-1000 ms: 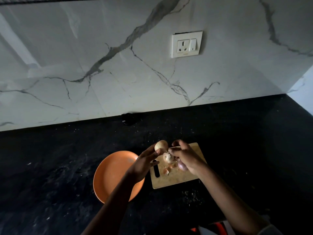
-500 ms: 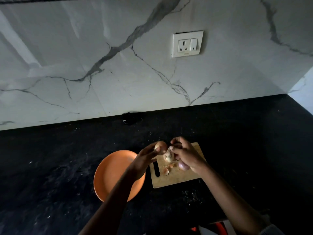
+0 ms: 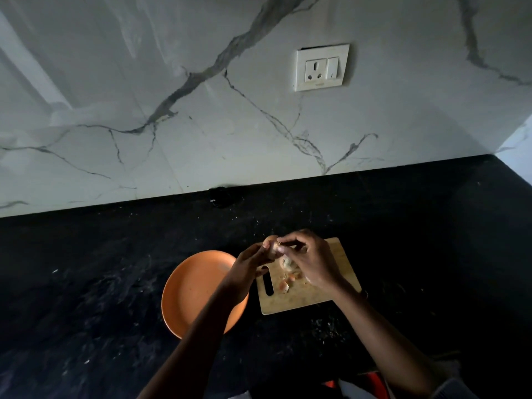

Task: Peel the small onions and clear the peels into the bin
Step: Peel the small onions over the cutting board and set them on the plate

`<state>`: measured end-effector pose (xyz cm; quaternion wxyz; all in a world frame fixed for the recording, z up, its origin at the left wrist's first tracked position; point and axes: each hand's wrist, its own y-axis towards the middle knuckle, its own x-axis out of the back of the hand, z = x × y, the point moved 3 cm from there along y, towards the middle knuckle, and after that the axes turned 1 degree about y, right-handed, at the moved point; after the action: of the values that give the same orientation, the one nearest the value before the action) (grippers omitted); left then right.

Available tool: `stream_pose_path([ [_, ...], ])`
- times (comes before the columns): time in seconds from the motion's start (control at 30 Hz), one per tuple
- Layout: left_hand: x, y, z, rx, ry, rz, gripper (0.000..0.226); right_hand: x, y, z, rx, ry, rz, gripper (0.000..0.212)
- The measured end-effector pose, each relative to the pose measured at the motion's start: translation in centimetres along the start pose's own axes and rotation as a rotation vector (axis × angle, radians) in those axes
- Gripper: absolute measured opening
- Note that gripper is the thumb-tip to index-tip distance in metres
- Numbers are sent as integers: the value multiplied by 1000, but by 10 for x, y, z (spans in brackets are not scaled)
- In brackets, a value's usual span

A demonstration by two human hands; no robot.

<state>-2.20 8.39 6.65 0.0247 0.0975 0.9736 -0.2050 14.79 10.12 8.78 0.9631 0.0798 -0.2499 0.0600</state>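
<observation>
The left hand [image 3: 249, 264] grips a small onion [image 3: 270, 245] at its fingertips, holding it up above the near-left corner of the wooden cutting board [image 3: 342, 264]. The right hand [image 3: 312, 262] meets it from the opposite side, thumb and forefinger pinching at the onion's top, where a flake of skin seems to lift. So the onion sits directly between the two grips, touching both; the peeling pull most likely runs away from the left hand, toward the right and down over the board. The onion's long axis is too small and shadowed to tell. Below the right hand's fingers a second, pale onion [image 3: 286, 262] rests on the board, and loose peels [image 3: 288, 282] lie just nearer the person. The orange plate [image 3: 193, 286] lies under the left wrist, beside the board. No bin is in view.
</observation>
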Motion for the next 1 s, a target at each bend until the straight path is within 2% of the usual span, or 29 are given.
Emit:
stream_pose_path([
  [0.17, -5, 3, 0, 11, 18, -34, 58, 0, 6, -3, -21, 4, -103, 9],
  [0.37, -9, 6, 2, 44, 0, -58, 50, -1, 5, -2, -80, 22, -144, 8],
  [0.67, -13, 8, 2, 50, -34, -34, 52, 3, 9, 6, 50, -284, -93, 13],
  [0.77, -12, 9, 4, 35, -17, -30, 57, -2, 7, 3, 20, -373, -87, 17],
  [1.0, -10, 9, 8, 57, -14, -26, 44, -4, 6, -4, -70, -359, -71, 18],
])
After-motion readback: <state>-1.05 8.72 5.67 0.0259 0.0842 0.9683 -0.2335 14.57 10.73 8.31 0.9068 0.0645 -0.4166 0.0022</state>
